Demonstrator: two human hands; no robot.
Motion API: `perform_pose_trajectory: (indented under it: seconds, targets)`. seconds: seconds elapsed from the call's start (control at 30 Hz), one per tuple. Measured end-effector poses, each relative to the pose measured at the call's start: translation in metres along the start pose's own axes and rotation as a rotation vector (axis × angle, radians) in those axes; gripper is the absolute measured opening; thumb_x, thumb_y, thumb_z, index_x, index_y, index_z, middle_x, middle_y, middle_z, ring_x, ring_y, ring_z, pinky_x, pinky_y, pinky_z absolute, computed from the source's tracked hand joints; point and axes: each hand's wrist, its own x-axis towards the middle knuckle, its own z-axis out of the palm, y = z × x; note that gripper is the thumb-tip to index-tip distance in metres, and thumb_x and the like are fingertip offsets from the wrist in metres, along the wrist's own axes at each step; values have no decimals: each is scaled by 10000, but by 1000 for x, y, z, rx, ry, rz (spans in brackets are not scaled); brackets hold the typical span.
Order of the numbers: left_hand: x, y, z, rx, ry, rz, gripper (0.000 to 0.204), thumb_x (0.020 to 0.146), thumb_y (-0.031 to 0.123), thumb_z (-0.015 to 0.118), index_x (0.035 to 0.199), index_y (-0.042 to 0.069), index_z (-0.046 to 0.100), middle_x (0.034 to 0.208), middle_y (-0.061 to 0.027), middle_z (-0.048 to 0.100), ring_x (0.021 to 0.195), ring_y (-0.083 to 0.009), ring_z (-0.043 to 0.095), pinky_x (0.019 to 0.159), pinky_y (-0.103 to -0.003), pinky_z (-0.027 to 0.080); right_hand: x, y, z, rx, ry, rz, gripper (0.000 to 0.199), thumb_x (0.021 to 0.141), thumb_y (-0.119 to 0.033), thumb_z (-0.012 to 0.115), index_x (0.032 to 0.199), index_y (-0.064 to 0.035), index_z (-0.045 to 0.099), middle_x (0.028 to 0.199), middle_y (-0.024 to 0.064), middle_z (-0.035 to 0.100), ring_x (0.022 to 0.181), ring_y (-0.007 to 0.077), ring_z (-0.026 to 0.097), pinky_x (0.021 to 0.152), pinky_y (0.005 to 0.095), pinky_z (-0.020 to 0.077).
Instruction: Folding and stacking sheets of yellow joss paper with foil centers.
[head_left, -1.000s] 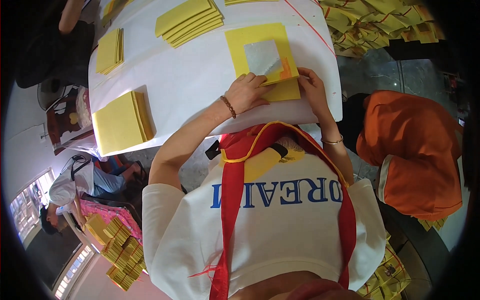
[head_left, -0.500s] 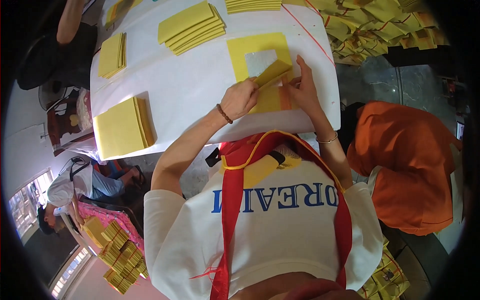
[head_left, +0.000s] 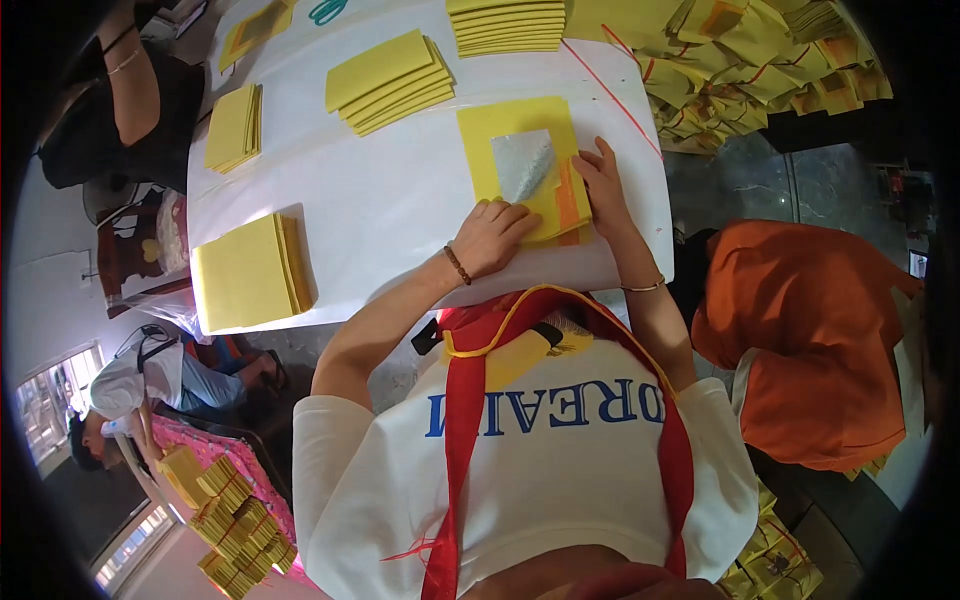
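Observation:
In front of me on the white table lies a yellow paper sheet (head_left: 481, 150) with a silver foil patch (head_left: 520, 158) in its middle and an orange strip (head_left: 567, 205) at the right. Its near part bulges up, shading the foil's right side. My left hand (head_left: 490, 238) is closed at the near left edge, fingers curled over the paper. At the right edge my right hand (head_left: 603, 190) pinches the sheet, one finger raised off it. How many sheets lie there cannot be seen.
Yellow paper stacks stand to the left (head_left: 250, 270), behind that (head_left: 234, 128), and at the far middle (head_left: 390, 80). Teal scissors (head_left: 328, 11) lie at the far edge. Many yellow bundles (head_left: 740, 60) are heaped far right. An orange cloth-covered seat (head_left: 805, 340) stands right; two other people are leftward.
My left hand has let the raised yellow flap down and moved nearer to me, onto the sheet's near edge. My right hand stays by the right edge, slightly lower.

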Motion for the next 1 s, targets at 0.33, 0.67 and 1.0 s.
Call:
perform_pose_trajectory:
  seconds: [0.33,0.67,1.0]
  targets:
    - [7,-8,-10,-218,10,-89,379,770,192,617,1111,52,530,1105,-131,523,988,-297,475,837,-386,379,10,-5,-7,-65,-264,35,334,863,-111,529,1169,17,487,1022,47,557,937,116,531,794,242,440]
    - [63,-32,-45,-1350,511,-1040,597,854,193,557,1336,26,248,1227,-149,438,1041,-203,487,876,-311,401,-34,-69,-17,141,-190,-113,290,868,-69,503,1155,-34,480,994,10,556,893,90,529,809,242,420]
    - [73,-5,-57,-1209,337,-531,611,765,-7,624,1295,28,322,1143,-74,524,1036,-142,502,899,-268,384,-20,-39,-27,103,-141,-148,283,834,-98,583,1104,-46,517,1025,6,541,984,112,491,867,285,375]
